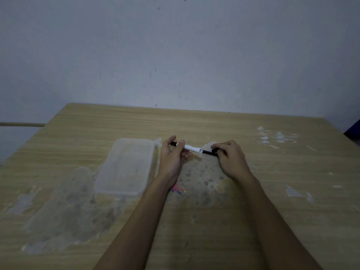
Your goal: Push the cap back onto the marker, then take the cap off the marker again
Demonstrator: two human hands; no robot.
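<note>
A marker pen [191,148] with a white barrel and black ends is held level above the middle of the wooden table [272,211]. My left hand [172,156] pinches its left end between thumb and fingers. My right hand [228,157] grips the black right end, fingers curled over it. Both forearms reach in from the bottom edge.
A clear plastic box [124,166] lies just left of my left hand. The tabletop carries pale worn patches and white scuffs [276,137] at the far right. A small red and blue mark [178,189] shows by my left wrist. A grey wall stands behind.
</note>
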